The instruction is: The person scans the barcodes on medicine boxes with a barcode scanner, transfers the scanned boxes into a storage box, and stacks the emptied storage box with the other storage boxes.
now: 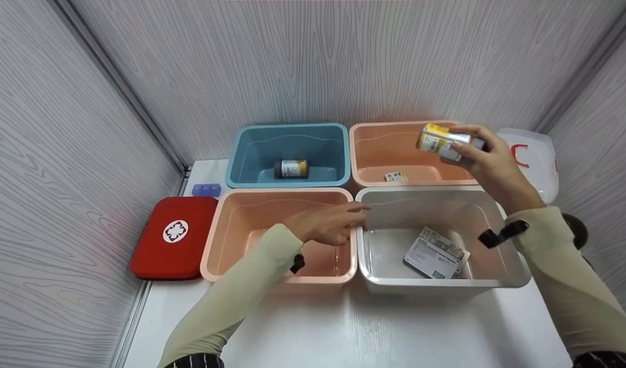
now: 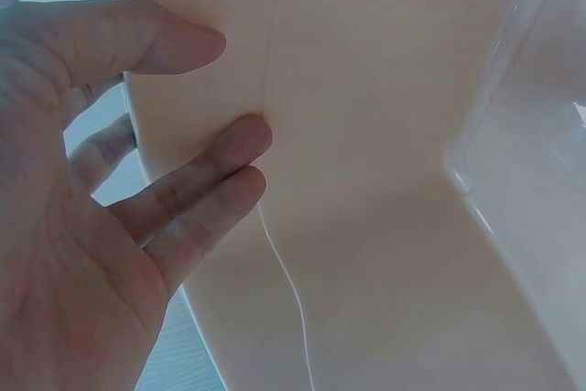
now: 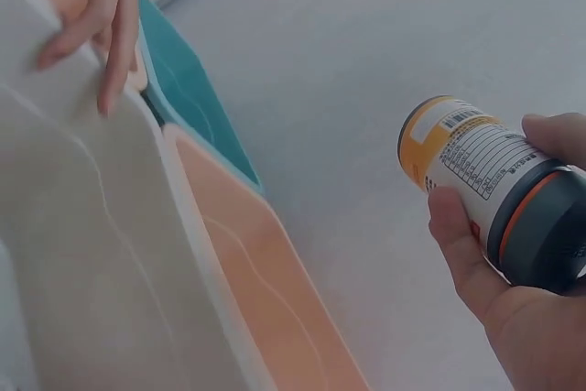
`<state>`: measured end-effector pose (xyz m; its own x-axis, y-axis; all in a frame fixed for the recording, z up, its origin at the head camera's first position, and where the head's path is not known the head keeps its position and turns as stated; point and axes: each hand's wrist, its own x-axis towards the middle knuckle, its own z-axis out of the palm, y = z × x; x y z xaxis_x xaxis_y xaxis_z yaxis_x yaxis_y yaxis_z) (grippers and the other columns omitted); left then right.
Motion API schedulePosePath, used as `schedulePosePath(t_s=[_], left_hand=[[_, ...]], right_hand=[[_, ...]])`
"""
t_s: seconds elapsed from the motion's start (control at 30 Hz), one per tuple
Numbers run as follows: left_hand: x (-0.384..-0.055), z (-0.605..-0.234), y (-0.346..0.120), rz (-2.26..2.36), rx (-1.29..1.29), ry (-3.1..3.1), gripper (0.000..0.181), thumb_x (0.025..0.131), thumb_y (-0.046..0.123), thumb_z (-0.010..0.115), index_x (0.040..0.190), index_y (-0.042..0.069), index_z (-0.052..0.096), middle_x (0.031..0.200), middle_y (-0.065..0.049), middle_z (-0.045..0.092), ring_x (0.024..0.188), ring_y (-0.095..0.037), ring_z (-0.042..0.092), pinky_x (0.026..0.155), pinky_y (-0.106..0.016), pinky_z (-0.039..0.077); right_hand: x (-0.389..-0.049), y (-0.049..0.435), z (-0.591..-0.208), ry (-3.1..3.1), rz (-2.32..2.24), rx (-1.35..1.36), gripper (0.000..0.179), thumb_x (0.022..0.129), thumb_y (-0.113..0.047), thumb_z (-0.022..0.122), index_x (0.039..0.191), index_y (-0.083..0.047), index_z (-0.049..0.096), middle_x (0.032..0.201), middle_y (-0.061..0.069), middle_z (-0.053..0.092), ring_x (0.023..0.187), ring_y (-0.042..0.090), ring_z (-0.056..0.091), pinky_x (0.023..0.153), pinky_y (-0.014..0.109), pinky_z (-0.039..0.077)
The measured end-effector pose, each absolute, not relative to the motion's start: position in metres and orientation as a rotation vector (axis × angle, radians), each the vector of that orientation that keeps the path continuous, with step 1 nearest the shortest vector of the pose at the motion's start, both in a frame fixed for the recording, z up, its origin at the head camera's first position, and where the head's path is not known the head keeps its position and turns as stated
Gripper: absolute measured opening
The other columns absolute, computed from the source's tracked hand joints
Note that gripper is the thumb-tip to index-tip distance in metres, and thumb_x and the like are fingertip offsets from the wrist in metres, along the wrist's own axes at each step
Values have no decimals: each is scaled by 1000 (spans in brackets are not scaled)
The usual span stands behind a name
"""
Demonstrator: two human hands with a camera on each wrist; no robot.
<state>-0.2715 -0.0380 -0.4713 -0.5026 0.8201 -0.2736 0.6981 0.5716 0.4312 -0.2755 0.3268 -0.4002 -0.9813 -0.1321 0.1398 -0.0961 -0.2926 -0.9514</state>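
The right hand (image 1: 489,158) grips a labelled bottle (image 1: 442,141), fingers curled round it, held on its side above the far pink bin (image 1: 374,153). The left hand (image 1: 328,225) lies relaxed, straight fingers resting on the rims where the near pink bin (image 1: 226,230) meets the grey bin (image 1: 502,240). Recommended: read the label, bring the bottle low over the chosen bin before release, and keep the left hand steadying the bins.

A small bottle (image 1: 442,142) with a yellow-and-white printed label, barcode and dark cap lies tilted on its side in the air above the far peach bin (image 1: 394,153); the near peach bin (image 1: 279,271) stands on the table, its right wall touched.
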Motion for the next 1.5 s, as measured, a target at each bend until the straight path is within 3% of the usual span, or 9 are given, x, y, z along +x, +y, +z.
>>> schedulePosePath(t_s=[0.17, 0.3, 0.67, 0.77, 0.93, 1.03, 1.17, 1.33, 1.5], left_hand=[[-270, -470, -35, 368, 1207, 2363, 48, 103, 10, 64, 147, 26, 60, 182, 3, 22, 150, -28, 49, 119, -45, 49], [-269, -469, -37, 363, 1213, 2368, 47, 103, 9, 63, 146, 27, 61, 182, 3, 23, 148, -28, 50, 119, -45, 50], [-270, -471, -38, 298, 1257, 2378, 49, 101, 7, 63, 147, 23, 61, 181, -1, 25, 146, -27, 52, 112, -44, 53], [-270, -471, -37, 283, 1304, 2378, 50, 100, 5, 63, 147, 21, 61, 181, -4, 26, 151, -28, 50, 113, -44, 52], [-271, -471, -38, 253, 1354, 2386, 50, 99, 3, 64, 147, 18, 60, 179, -6, 29, 152, -30, 50, 111, -43, 53], [-271, -472, -39, 256, 1350, 2389, 50, 98, 3, 64, 146, 18, 60, 178, -6, 29, 151, -29, 50, 112, -43, 53], [-271, -474, -38, 252, 1354, 2396, 53, 98, 4, 65, 149, 17, 59, 178, -6, 30, 151, -28, 49, 117, -42, 50], [-271, -473, -38, 257, 1360, 2393, 55, 100, 5, 66, 153, 16, 57, 177, -5, 31, 151, -27, 49, 121, -42, 46], [-271, -472, -39, 270, 1327, 2391, 55, 101, 4, 65, 154, 17, 57, 179, -6, 28, 153, -27, 47, 121, -42, 46]], right_hand=[[-308, 287, -401, 1847, -2379, -225, 31, 104, -3, 70, 136, -5, 71, 147, 11, 37, 132, 32, 46, 94, 34, 64], [-326, 255, -412, 1893, -2274, -227, 29, 105, -5, 69, 134, -9, 72, 145, 15, 44, 129, 32, 53, 95, 35, 63], [-353, 187, -458, 1879, -2151, -177, 44, 108, -3, 63, 151, -3, 53, 150, 16, 45, 133, 33, 55, 105, 40, 60], [-357, 177, -463, 1880, -2104, -161, 48, 108, -6, 65, 153, -3, 51, 149, 17, 45, 128, 31, 57, 101, 37, 60], [-363, 162, -463, 1901, -2039, -141, 49, 108, -13, 66, 154, -9, 49, 153, 20, 42, 123, 31, 59, 82, 31, 59], [-367, 153, -461, 1878, -2055, -108, 48, 109, -13, 65, 154, -10, 48, 158, 19, 40, 133, 33, 57, 94, 33, 61], [-372, 143, -461, 1803, -2101, -72, 56, 108, -5, 64, 159, -6, 42, 164, 20, 35, 148, 36, 50, 118, 46, 51], [-381, 136, -465, 1695, -2187, -16, 73, 103, 5, 66, 167, -7, 33, 170, 22, 28, 152, 39, 45, 122, 46, 47], [-381, 137, -474, 1656, -2305, -58, 82, 106, 0, 64, 174, -17, 21, 176, 21, 21, 156, 41, 44, 125, 45, 43]])
